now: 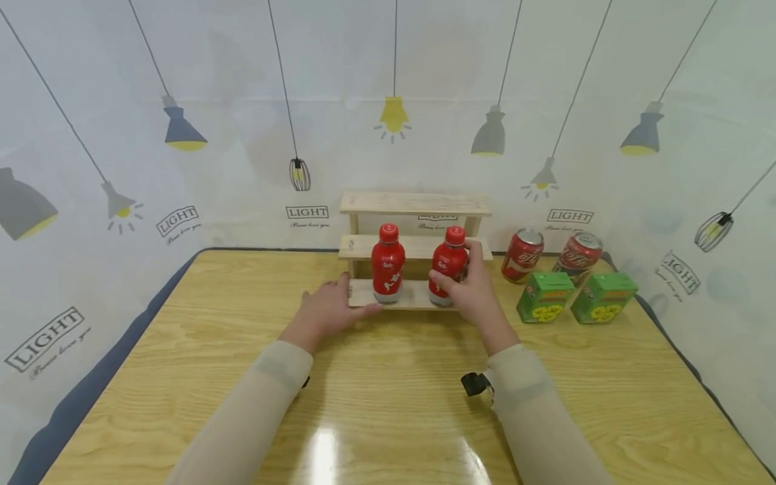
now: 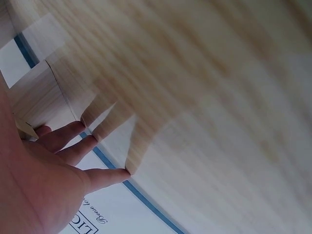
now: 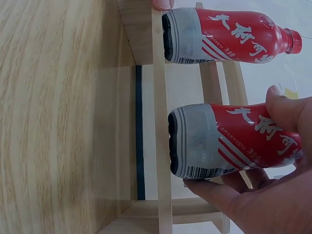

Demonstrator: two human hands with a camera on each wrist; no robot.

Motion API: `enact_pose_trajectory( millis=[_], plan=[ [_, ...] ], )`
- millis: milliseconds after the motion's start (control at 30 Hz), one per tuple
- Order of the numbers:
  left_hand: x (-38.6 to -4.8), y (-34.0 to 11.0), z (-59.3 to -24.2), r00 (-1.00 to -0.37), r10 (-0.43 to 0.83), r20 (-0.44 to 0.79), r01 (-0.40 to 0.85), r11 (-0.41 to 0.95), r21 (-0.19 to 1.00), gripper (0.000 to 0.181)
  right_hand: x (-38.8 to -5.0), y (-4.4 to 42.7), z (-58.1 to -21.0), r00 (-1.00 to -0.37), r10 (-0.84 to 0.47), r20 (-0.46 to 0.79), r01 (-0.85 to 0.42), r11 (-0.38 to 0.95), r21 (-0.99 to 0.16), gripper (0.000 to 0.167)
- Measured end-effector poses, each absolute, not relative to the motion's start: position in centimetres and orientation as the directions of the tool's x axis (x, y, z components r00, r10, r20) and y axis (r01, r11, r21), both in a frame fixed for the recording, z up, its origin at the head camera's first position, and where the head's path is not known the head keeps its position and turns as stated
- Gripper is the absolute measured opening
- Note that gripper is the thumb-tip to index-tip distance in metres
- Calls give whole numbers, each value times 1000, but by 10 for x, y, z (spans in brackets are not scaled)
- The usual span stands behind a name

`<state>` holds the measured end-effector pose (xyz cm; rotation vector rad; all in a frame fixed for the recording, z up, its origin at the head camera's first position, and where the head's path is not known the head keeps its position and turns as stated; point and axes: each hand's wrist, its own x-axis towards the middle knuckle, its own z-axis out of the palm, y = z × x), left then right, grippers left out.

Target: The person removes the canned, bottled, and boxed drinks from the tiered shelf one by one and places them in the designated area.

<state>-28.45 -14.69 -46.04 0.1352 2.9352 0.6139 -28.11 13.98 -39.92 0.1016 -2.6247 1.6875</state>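
Note:
A three-tier wooden rack [image 1: 415, 248] stands at the back of the table. On its lowest board are two red cola bottles with red caps and silvery bases. My right hand [image 1: 475, 289] grips the right-hand bottle [image 3: 234, 139], thumb on one side and fingers on the other. That bottle's base is at the lowest board. The other bottle [image 3: 229, 36] stands upright to its left, untouched by the right hand. My left hand [image 1: 327, 306] is at the rack's left end, thumb along the lowest board's front edge. In the left wrist view its fingers [image 2: 107, 176] are straight, fingertips touching the tabletop.
Right of the rack stand two red drink cans [image 1: 523, 256] [image 1: 578, 256]. Two green cartons [image 1: 545, 298] [image 1: 604, 298] with yellow flower prints are in front of them. The wood-grain table [image 1: 388, 384] ends at a white backdrop [image 1: 242, 135] printed with lamps.

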Motion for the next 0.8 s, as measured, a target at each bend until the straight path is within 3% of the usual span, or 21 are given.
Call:
enact_pose_trajectory(
  millis=[800],
  plan=[
    [-289,-149,-466,-986,127,-108,75,914,398,141,-270,144,-392,-999,-36,41,-52,421,-906,77]
  ],
)
